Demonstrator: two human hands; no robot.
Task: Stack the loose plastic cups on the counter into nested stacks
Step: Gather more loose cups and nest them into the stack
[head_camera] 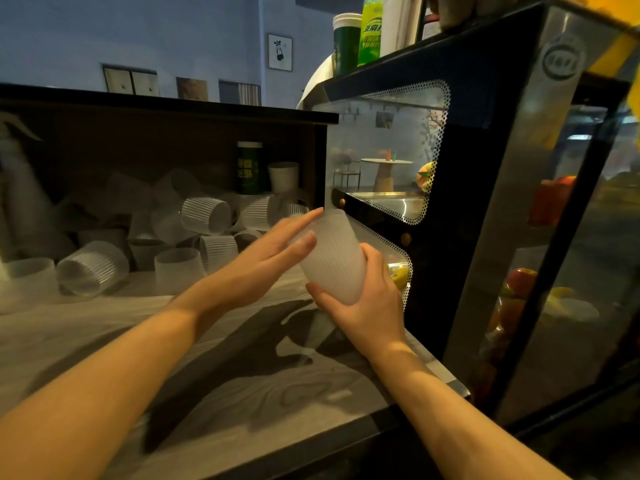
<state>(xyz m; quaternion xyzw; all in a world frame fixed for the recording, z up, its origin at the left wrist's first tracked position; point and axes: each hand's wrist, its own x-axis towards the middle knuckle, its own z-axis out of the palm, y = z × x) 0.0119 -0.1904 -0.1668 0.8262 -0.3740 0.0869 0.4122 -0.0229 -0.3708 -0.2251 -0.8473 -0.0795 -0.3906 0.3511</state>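
right hand (363, 306): curled round base of ribbed cup stack (334, 258), held above counter (242, 375)
left hand (266, 258): fingers straight, resting against stack side

You see frosted white, ribbed cups (204, 216) at ten o'clock, a grey wood-grain counter (242, 382), a black display case (485, 98) with a dotted white border, and a bright green bottle (372, 32) at twelve.

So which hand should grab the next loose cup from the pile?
Probably the left hand: its fingers are straight, only touching the stack, and it is nearer the pile. The right hand grips the stack.
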